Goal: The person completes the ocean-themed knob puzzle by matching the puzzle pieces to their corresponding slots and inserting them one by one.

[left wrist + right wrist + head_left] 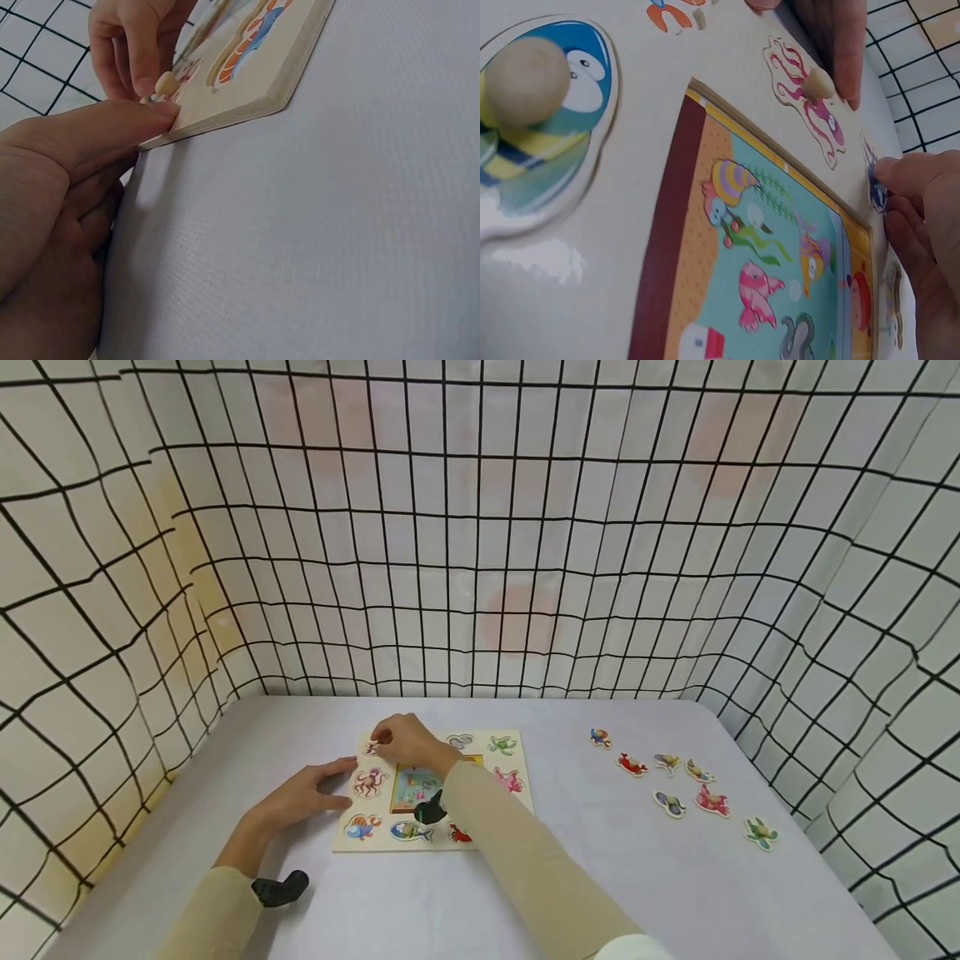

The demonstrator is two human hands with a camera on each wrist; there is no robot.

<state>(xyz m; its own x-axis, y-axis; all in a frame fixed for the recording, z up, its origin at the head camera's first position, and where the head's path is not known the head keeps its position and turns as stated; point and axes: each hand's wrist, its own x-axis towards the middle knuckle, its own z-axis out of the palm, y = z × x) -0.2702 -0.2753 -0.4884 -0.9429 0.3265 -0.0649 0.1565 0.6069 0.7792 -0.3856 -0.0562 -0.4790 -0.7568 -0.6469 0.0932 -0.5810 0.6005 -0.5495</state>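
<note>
A wooden puzzle board (383, 803) lies flat on the white table. At its far left corner my right hand (412, 743) bends over a small piece (371, 749); in the right wrist view its thumb and finger pinch that piece (877, 196), largely covered by the fingertips. My left hand (298, 798) rests at the board's left edge, fingers extended; the left wrist view has its thumb and fingers (112, 127) touching the edge. Beside them an octopus piece (806, 97) with a round knob sits in the board. A striped fish piece (581, 82) appears nearest the right wrist camera.
Several loose sea-animal pieces lie to the right, among them a red crab (632, 765), a pink piece (712, 801) and a green turtle (761, 832). More shapes and a framed sea picture (412, 787) are on the board. Black netting (480, 568) surrounds the table's back and sides.
</note>
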